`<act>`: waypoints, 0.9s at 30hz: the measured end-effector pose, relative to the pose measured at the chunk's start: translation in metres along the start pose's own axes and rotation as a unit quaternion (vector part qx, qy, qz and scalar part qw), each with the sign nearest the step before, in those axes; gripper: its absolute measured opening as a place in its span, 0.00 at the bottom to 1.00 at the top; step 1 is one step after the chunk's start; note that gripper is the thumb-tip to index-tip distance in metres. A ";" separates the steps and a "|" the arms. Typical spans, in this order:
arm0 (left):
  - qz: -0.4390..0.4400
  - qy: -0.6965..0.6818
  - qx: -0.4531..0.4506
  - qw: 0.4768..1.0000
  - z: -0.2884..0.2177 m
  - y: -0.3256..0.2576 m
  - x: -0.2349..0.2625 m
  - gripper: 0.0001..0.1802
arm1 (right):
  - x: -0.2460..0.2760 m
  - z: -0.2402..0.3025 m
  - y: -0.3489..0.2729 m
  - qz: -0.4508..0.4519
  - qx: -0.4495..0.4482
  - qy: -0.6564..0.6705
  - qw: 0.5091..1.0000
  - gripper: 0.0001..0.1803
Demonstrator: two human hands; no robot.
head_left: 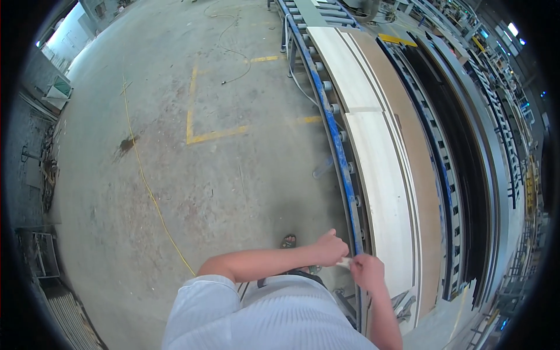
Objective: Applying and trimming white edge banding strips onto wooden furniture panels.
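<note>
In front of my body, my left hand (332,248) and my right hand (367,272) are close together, both with fingers closed. Between them shows a small pale piece (345,262), too small to tell its kind; both hands appear to grip it. They are over the blue side rail (333,131) of a roller conveyor. Just right of them, long whitish boards (376,169) lie end to end on the rollers, with narrow strips along their right side. A wider brown board (421,192) shows beside these.
Past the boards, long dark panels (466,169) lie on another blue-railed conveyor. A yellow hose (146,181) crosses the concrete floor (233,186) at left, near yellow painted lines (217,136). A grey object (403,306) I cannot make out is by the boards' near end.
</note>
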State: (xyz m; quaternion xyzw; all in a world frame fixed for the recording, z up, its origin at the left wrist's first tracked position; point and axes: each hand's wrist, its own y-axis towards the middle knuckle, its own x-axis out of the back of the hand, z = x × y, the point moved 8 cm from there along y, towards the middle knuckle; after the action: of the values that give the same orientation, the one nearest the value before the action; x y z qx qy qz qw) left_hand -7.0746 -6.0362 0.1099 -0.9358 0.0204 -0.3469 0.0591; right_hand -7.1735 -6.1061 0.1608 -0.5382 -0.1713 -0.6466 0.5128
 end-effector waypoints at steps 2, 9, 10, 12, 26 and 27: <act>0.067 -0.034 -0.077 0.994 -0.005 -0.004 0.008 0.08 | 0.006 -0.001 -0.011 0.132 0.005 0.177 0.975 0.06; 0.261 -0.405 -0.084 0.872 -0.058 -0.001 0.033 0.13 | 0.010 -0.007 -0.025 0.182 0.071 0.594 0.780 0.04; 0.223 -0.396 -0.107 0.884 -0.054 0.004 0.036 0.12 | 0.009 -0.015 -0.021 0.152 0.028 0.582 0.798 0.05; 0.167 -0.216 -0.073 0.959 -0.032 0.012 0.032 0.11 | 0.013 -0.024 -0.005 0.123 0.014 0.372 0.920 0.07; 0.204 -0.418 0.045 0.884 0.176 0.020 0.225 0.14 | 0.031 0.113 0.289 0.334 0.191 0.440 0.811 0.08; 0.200 -0.425 0.046 0.882 0.196 0.022 0.251 0.14 | 0.040 0.141 0.316 0.358 0.224 0.511 0.749 0.08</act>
State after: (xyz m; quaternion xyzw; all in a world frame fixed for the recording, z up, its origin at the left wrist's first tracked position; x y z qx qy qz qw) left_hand -6.7568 -6.0588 0.1220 -0.9656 0.1644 0.1027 0.1731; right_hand -6.8283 -6.1470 0.1425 -0.0187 0.1817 -0.5375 0.8232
